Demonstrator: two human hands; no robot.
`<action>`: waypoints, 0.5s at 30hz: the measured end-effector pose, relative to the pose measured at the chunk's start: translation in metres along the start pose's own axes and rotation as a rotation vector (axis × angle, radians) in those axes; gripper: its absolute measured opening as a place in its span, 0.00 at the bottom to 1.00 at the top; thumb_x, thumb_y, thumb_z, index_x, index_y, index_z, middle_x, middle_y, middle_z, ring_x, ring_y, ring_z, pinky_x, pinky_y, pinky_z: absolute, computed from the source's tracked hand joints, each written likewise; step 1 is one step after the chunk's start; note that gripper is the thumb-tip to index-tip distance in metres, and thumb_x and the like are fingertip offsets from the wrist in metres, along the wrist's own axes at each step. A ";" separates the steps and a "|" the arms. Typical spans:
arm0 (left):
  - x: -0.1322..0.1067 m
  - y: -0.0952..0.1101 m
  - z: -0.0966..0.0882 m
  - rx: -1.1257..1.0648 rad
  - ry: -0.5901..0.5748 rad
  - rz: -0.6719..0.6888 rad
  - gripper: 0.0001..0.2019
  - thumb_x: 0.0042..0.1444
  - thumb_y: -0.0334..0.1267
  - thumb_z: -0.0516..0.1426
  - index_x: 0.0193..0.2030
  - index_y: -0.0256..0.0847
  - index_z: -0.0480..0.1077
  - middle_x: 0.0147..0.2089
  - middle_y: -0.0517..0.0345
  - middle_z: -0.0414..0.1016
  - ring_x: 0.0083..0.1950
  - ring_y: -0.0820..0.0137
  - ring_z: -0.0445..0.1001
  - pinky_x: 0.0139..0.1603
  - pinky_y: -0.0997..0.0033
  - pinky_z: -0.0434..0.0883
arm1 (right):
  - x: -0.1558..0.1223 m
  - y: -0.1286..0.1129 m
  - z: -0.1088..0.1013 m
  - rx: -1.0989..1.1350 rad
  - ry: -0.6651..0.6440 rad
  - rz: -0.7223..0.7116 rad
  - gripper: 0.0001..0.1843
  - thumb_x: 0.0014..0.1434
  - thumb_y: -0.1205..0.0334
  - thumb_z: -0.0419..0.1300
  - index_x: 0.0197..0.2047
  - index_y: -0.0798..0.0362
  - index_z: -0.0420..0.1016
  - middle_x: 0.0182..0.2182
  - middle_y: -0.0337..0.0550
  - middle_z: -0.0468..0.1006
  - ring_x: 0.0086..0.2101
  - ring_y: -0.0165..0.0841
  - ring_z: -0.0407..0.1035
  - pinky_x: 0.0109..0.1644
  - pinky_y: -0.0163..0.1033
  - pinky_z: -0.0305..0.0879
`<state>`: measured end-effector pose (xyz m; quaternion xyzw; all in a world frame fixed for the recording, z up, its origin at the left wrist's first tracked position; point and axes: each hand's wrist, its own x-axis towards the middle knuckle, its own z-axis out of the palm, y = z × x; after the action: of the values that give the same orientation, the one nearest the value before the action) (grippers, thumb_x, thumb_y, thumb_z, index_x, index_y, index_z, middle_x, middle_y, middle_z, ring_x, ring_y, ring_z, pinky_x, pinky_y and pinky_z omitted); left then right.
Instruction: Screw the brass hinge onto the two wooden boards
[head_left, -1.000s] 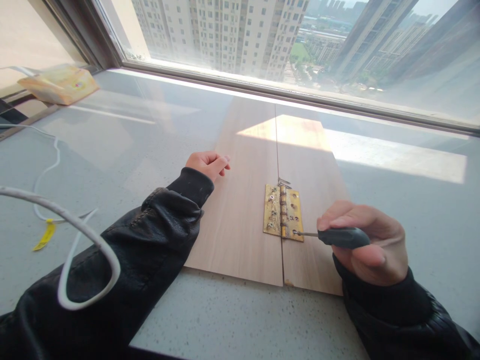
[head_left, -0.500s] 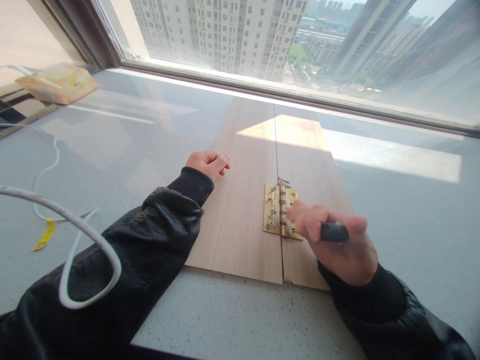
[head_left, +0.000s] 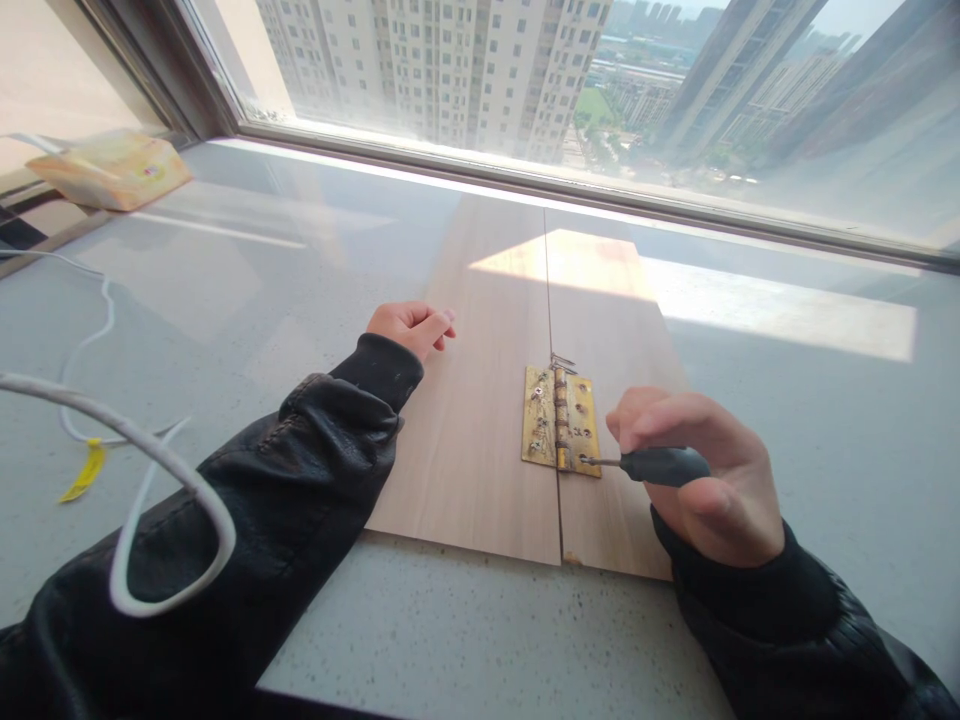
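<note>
My right hand [head_left: 705, 470] holds a screwdriver [head_left: 667, 466] by its dark handle, thumb below and fingers above. Its thin metal shaft points left, with the tip at the lowest hole of the right leaf of a brass hinge [head_left: 541, 430]. The hinge lies open across the seam between two pale wooden boards, the left board [head_left: 465, 450] and the right board [head_left: 611, 530]. Screw heads show in the left leaf and some in the right one. A few loose screws [head_left: 561, 361] lie just above the hinge. My left hand [head_left: 411, 327] rests at the left board's edge, fingers curled, nothing visible in them.
The boards lie on a speckled pale countertop [head_left: 465, 630] below a window. A white cable [head_left: 172, 470] with a yellow tag [head_left: 84, 470] loops over my left forearm. At the far left stands a yellow-orange soft pack [head_left: 120, 170]. Sunlight patches fall on the far part.
My right hand has drawn back to the right and its fingers have loosened upward. The screwdriver shaft and the hinge's right leaf now show. My left hand stays put.
</note>
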<state>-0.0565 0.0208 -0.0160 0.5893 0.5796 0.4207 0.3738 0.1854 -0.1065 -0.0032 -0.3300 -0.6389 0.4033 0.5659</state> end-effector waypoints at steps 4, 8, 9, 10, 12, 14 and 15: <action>0.000 0.000 0.000 0.007 -0.009 -0.003 0.15 0.50 0.47 0.57 0.22 0.37 0.73 0.18 0.62 0.68 0.20 0.77 0.58 0.24 0.74 0.55 | 0.001 -0.003 -0.007 -0.045 0.028 -0.040 0.15 0.54 0.48 0.62 0.37 0.50 0.77 0.27 0.42 0.72 0.29 0.34 0.63 0.31 0.42 0.55; -0.001 0.001 0.000 0.037 0.002 0.001 0.16 0.51 0.47 0.57 0.23 0.36 0.74 0.18 0.62 0.68 0.20 0.78 0.58 0.24 0.75 0.55 | -0.004 -0.004 -0.012 -0.041 0.018 0.042 0.18 0.54 0.45 0.61 0.37 0.51 0.78 0.29 0.44 0.74 0.27 0.31 0.64 0.26 0.38 0.57; -0.001 0.002 0.000 0.040 0.005 -0.001 0.16 0.51 0.47 0.57 0.23 0.36 0.74 0.19 0.62 0.68 0.20 0.78 0.58 0.24 0.75 0.55 | -0.005 -0.004 -0.012 -0.025 0.013 0.076 0.19 0.54 0.44 0.61 0.36 0.51 0.78 0.29 0.44 0.74 0.25 0.29 0.63 0.24 0.37 0.56; -0.002 0.002 0.000 0.040 0.006 -0.003 0.15 0.51 0.46 0.57 0.23 0.36 0.74 0.18 0.62 0.68 0.20 0.78 0.58 0.24 0.75 0.55 | -0.007 -0.005 -0.012 -0.007 0.009 0.105 0.19 0.53 0.43 0.61 0.36 0.51 0.78 0.29 0.43 0.74 0.23 0.28 0.61 0.23 0.37 0.55; -0.002 0.003 0.000 0.037 0.008 -0.005 0.15 0.51 0.46 0.57 0.22 0.36 0.74 0.18 0.62 0.68 0.20 0.78 0.57 0.23 0.75 0.55 | -0.007 -0.006 -0.010 0.032 -0.015 0.150 0.21 0.53 0.41 0.60 0.36 0.50 0.79 0.27 0.43 0.73 0.20 0.26 0.58 0.21 0.36 0.52; -0.002 0.004 0.000 0.031 0.008 -0.005 0.15 0.51 0.45 0.57 0.22 0.36 0.74 0.18 0.62 0.68 0.20 0.78 0.57 0.23 0.75 0.55 | -0.005 -0.008 -0.008 0.051 -0.069 0.172 0.21 0.54 0.41 0.59 0.36 0.50 0.79 0.24 0.42 0.72 0.19 0.26 0.56 0.20 0.35 0.51; -0.002 0.003 0.000 0.029 0.008 -0.005 0.15 0.51 0.45 0.57 0.22 0.36 0.74 0.18 0.62 0.68 0.20 0.78 0.56 0.23 0.75 0.55 | -0.004 -0.009 -0.007 0.048 -0.100 0.175 0.22 0.55 0.40 0.58 0.36 0.51 0.79 0.23 0.43 0.72 0.19 0.26 0.57 0.20 0.36 0.52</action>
<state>-0.0553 0.0183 -0.0129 0.5915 0.5886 0.4135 0.3642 0.1930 -0.1133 0.0035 -0.3504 -0.6251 0.4825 0.5037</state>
